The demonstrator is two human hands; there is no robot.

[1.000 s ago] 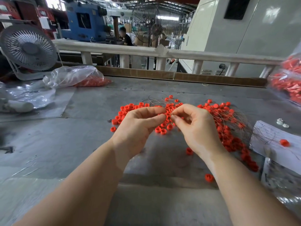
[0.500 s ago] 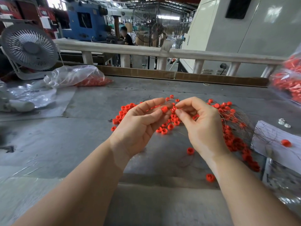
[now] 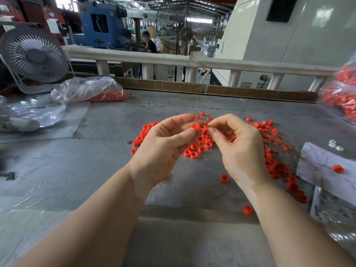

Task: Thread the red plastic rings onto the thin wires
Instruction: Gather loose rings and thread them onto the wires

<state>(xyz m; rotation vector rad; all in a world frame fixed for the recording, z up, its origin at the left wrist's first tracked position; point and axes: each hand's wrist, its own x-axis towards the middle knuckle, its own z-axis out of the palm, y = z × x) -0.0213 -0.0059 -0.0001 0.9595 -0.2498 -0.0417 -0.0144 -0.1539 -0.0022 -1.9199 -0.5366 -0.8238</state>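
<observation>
Pinching one red ring (image 3: 196, 127) between thumb and forefinger, the left hand (image 3: 163, 149) faces the right hand (image 3: 238, 149), which pinches a thin wire (image 3: 207, 125) above loose rings (image 3: 192, 151) on the tabletop (image 3: 96, 170); no writing is legible.

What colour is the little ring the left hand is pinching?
Bright red ring, pinched by the left hand; head view shows it.

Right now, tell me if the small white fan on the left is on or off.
Off, most likely: the fan's blades show sharp and separate behind the grille, with no spin blur.
</observation>
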